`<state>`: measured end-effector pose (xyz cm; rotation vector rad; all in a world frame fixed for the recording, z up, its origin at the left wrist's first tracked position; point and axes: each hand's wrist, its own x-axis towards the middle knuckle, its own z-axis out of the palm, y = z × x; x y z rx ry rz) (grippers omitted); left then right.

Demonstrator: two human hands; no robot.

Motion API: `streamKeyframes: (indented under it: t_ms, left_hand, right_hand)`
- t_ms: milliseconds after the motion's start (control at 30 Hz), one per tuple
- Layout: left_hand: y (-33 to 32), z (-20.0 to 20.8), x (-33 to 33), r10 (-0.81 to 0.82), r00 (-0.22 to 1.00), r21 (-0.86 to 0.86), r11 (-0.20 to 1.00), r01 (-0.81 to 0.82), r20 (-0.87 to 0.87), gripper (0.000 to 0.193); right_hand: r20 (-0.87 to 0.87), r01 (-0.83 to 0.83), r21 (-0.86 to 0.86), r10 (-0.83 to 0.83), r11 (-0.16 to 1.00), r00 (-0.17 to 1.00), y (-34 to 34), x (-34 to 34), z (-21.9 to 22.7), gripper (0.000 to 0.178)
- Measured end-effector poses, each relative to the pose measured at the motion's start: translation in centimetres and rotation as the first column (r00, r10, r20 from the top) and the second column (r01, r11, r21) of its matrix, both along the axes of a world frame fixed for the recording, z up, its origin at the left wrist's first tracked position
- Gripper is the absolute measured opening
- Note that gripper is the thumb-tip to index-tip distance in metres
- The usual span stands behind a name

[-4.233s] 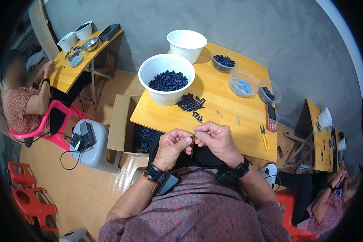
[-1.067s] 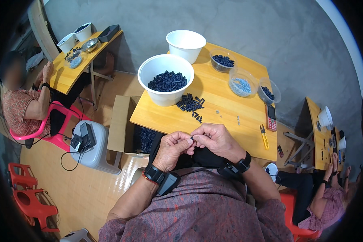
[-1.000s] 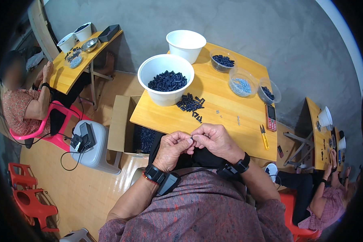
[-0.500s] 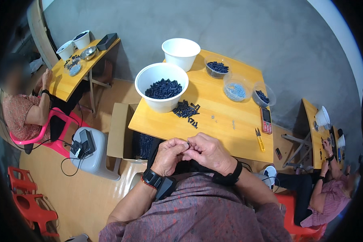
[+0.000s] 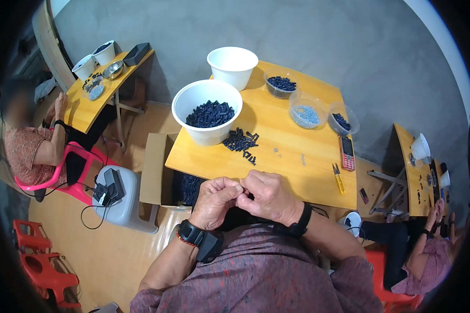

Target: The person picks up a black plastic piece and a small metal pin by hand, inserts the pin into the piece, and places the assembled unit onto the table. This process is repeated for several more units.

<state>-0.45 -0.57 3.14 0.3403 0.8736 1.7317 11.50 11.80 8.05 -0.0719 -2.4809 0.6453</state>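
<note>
My left hand (image 5: 214,201) and my right hand (image 5: 269,197) meet just in front of the table's near edge. Thumbs and fingers of both are closed in a pinch, fingertips touching. Between them is a small dark piece, seen half a second ago and now almost wholly covered by the fingers. Beyond my hands lies a loose pile of short black tubular parts (image 5: 240,141) on the yellow wooden table (image 5: 292,180). More of these parts fill the bottom of a white bucket (image 5: 208,136). Small clear pieces (image 5: 303,159) lie in a short row on the tabletop.
Another white bucket (image 5: 233,73) stands behind. Tubs hold black parts (image 5: 281,83), light-blue bits (image 5: 305,115) and more black parts (image 5: 341,121). Yellow-handled snips (image 5: 339,182) and a red phone (image 5: 347,160) lie right. An open carton (image 5: 154,169) sits below left. People sit at both side tables.
My right hand has turned slightly over the pinch, so the dark piece no longer shows. The person at the right has lifted their hands off their table and brought them together.
</note>
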Motion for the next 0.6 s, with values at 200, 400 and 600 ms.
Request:
streamKeyframes:
  t_ms: [200,400,600]
  left_hand:
    - [-0.2,0.7,-0.6,0.044,0.998,0.015,0.999,-0.043,-0.042,0.006]
    - [-0.2,0.3,-3.7,0.518,0.747,0.052,0.834,-0.549,-0.416,0.005]
    - [-3.1,-4.7,-9.6,0.833,0.419,-0.051,0.431,-0.901,-0.361,0.013]
  right_hand:
    - [-0.050,-0.002,0.054,0.005,0.999,0.999,0.1,-0.9,-0.2,0.020]
    - [0.179,0.093,-0.485,-0.005,0.869,0.984,3.9,-1.7,-1.1,0.025]
    - [0.075,0.226,-0.058,-0.222,0.972,0.972,10.2,-3.9,-2.9,0.017]
